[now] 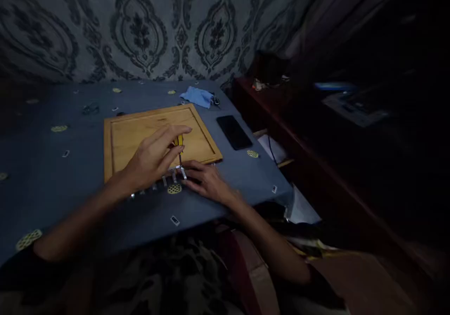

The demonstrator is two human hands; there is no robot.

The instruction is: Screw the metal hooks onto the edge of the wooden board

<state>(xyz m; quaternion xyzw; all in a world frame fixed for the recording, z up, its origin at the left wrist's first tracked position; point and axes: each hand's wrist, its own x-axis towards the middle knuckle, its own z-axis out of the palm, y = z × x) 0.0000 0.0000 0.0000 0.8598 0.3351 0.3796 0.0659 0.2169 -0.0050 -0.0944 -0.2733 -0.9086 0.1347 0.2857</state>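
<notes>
My left hand [154, 158] hovers over the near edge of a wooden board [130, 134], fingers curled round a small tool with a yellow handle [180, 141] that points down. My right hand [207, 180] rests on the blue cloth just in front of the board, fingers pressed on a small shiny metal piece [183, 170] under the tool's tip. A row of small metal bits [160, 183] lies along the board's front edge. The scene is dim, so fine detail is lost.
A black phone [234, 132] lies right of the board. A light blue rag [198, 96] sits at the table's back. Yellow dotted discs [175, 189] and small tags dot the cloth. A dark red shelf [281, 132] stands to the right, patterned fabric behind.
</notes>
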